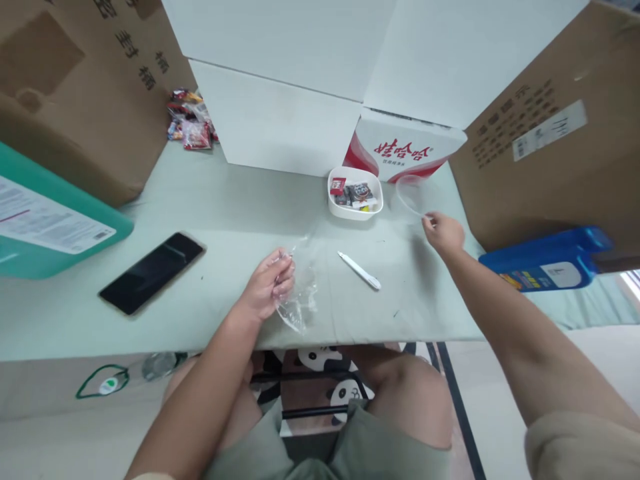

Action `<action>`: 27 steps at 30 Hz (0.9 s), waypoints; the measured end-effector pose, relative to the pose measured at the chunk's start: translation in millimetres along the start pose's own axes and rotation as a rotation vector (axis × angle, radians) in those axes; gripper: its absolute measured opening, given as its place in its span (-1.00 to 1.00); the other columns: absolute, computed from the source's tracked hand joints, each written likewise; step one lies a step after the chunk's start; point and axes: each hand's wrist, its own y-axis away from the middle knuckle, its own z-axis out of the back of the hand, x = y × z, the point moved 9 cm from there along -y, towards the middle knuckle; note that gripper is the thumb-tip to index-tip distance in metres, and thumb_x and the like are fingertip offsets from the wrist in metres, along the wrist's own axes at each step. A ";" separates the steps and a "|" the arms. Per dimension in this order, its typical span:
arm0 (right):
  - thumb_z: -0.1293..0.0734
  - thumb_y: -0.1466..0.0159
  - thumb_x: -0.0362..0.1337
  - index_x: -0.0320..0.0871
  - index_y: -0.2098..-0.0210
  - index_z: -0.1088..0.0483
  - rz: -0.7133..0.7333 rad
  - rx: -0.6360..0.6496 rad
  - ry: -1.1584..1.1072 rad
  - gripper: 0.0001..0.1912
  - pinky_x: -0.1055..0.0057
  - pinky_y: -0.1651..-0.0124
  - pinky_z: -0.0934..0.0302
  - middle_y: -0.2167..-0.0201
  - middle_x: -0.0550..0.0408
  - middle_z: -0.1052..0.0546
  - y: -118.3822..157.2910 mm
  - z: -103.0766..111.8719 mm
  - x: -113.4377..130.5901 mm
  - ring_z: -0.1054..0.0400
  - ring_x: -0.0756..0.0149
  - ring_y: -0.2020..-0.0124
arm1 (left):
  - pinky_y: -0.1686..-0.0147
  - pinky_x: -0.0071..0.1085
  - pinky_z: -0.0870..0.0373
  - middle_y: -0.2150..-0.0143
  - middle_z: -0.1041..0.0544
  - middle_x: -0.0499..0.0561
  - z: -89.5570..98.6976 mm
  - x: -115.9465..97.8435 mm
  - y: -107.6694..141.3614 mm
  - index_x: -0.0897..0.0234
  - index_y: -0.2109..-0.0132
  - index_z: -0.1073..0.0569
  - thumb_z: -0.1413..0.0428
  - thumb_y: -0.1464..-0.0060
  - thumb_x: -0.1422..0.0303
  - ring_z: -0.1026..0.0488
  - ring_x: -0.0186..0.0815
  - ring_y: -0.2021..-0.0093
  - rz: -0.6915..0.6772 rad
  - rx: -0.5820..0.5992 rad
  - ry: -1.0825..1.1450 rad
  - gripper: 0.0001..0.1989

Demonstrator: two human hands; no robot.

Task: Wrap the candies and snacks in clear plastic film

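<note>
My left hand (270,283) is closed around a crumpled clear plastic bag (300,307), which hangs out past the fingers over the table. At the right, my right hand (444,231) pinches the near rim of a clear round plastic container (413,193); its body is see-through and hard to make out. A white oblong bowl (354,213) with several small red, black and yellow packets (361,195) inside stands between the two hands, farther back. Nearer to me, a slim white pen-like tool (359,271) lies slantwise on the cloth.
A black phone (153,272) and a green jug (55,220) are at the left. Wrapped snacks (193,123) lie by the cardboard box (80,87). White boxes (280,120) wall off the back. A blue bottle (550,260) lies beside the right cardboard box (545,147).
</note>
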 end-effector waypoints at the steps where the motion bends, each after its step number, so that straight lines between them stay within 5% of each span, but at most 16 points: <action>1: -0.32 -0.33 -0.20 -0.13 -0.31 -0.38 -0.004 0.011 -0.023 -0.44 0.11 -0.13 -0.26 -0.03 -0.16 -0.62 2.4 0.9 5.6 -0.46 -0.05 -0.11 | 0.79 -0.75 0.00 0.65 -0.21 -0.32 -2.6 -2.7 0.6 0.23 0.37 -0.22 -0.54 0.28 0.22 -0.02 -0.66 0.77 -0.005 0.012 0.003 -0.39; 4: -0.36 -0.25 -0.27 -0.36 -0.48 0.00 -0.025 -0.011 -0.157 -0.11 -0.10 -0.25 -0.21 -0.14 -0.40 -0.52 26.6 8.1 18.7 -0.43 -0.15 -0.16 | 0.78 -0.76 0.04 0.65 -0.23 -0.29 -11.0 -5.8 1.0 0.25 0.38 -0.25 -0.49 0.18 0.28 -0.02 -0.67 0.77 0.005 0.074 -0.013 -0.49; 7: -0.24 -0.32 -0.17 -0.31 -0.40 -0.08 0.102 0.001 -0.379 -0.28 0.00 -0.27 -0.28 -0.34 -0.37 -0.33 87.7 -2.1 48.5 -0.44 0.02 -0.17 | 0.80 -0.73 0.10 0.66 -0.29 -0.23 -19.9 2.7 1.6 0.28 0.32 -0.37 -0.40 0.04 0.20 -0.02 -0.65 0.79 0.088 0.161 -0.115 -0.62; 9: -0.31 -0.27 -0.01 -0.13 -0.28 -0.26 0.281 0.155 -0.538 -0.36 0.25 -0.25 -0.35 -0.31 -0.12 -0.42 144.1 -28.9 85.4 -0.42 0.19 -0.24 | 0.81 -0.68 0.13 0.68 -0.33 -0.19 -28.0 11.0 3.7 0.29 0.33 -0.40 -0.37 0.00 0.09 -0.01 -0.63 0.81 0.137 0.245 -0.208 -0.60; 11: -0.49 -0.09 0.11 -0.05 -0.29 -0.26 0.533 0.396 -0.867 -0.14 0.24 -0.23 -0.37 -0.25 -0.08 -0.48 204.1 -53.8 132.0 -0.42 0.16 -0.23 | 0.83 -0.64 0.17 0.72 -0.36 -0.14 -33.5 19.4 6.6 0.29 0.34 -0.42 -0.33 -0.02 -0.01 -0.02 -0.59 0.84 0.164 0.307 -0.305 -0.55; 13: -0.48 -0.15 0.17 -0.03 -0.18 -0.35 0.550 0.559 -1.147 -0.28 0.29 0.06 -0.46 0.16 0.04 -0.61 239.7 -71.4 155.4 -0.54 0.25 0.13 | 0.82 -0.59 0.18 0.74 -0.37 -0.10 -34.1 25.1 8.4 0.29 0.34 -0.45 -0.26 -0.07 -0.08 -0.03 -0.55 0.85 0.159 0.329 -0.386 -0.52; 16: -0.38 -0.29 0.15 -0.11 0.26 -0.50 0.349 0.538 -1.208 -0.57 0.48 0.49 -0.16 0.64 0.26 -0.32 244.3 -88.2 148.8 -0.22 0.46 0.59 | 0.80 -0.57 0.15 0.77 -0.31 -0.11 -21.9 24.4 5.6 0.29 0.46 -0.43 -0.15 -0.20 -0.09 -0.06 -0.55 0.85 0.094 0.257 -0.550 -0.48; 21: -0.42 -0.26 0.15 -0.17 0.42 -0.47 0.183 0.428 -1.126 -0.53 0.52 0.59 0.12 0.68 0.27 -0.22 224.8 -90.6 112.3 -0.03 0.53 0.63 | 0.76 -0.56 0.08 0.77 -0.31 -0.10 4.3 8.4 -12.1 0.28 0.62 -0.31 -0.21 -0.22 0.04 -0.11 -0.56 0.80 -0.028 0.077 -0.834 -0.43; 24: -0.43 -0.24 0.16 -0.13 0.40 -0.39 0.023 0.349 -1.318 -0.54 0.55 0.64 0.19 0.67 0.32 -0.14 214.8 -91.4 95.8 0.04 0.56 0.67 | 0.65 -0.58 -0.18 0.65 -0.45 -0.07 13.9 3.4 -27.6 0.28 0.50 -0.42 -0.22 -0.19 0.00 -0.31 -0.50 0.68 -0.076 -0.043 -0.609 -0.51; 27: -0.47 -0.19 0.16 -0.08 0.38 -0.27 -0.170 0.275 -1.511 -0.52 0.58 0.68 0.24 0.65 0.37 -0.07 205.7 -97.7 86.0 0.11 0.59 0.71 | 0.19 -0.49 -0.52 0.22 -0.67 0.07 3.5 22.0 -39.8 0.28 0.20 -0.55 -0.28 -0.11 -0.04 -0.63 -0.32 0.18 -0.025 0.028 -0.308 -0.57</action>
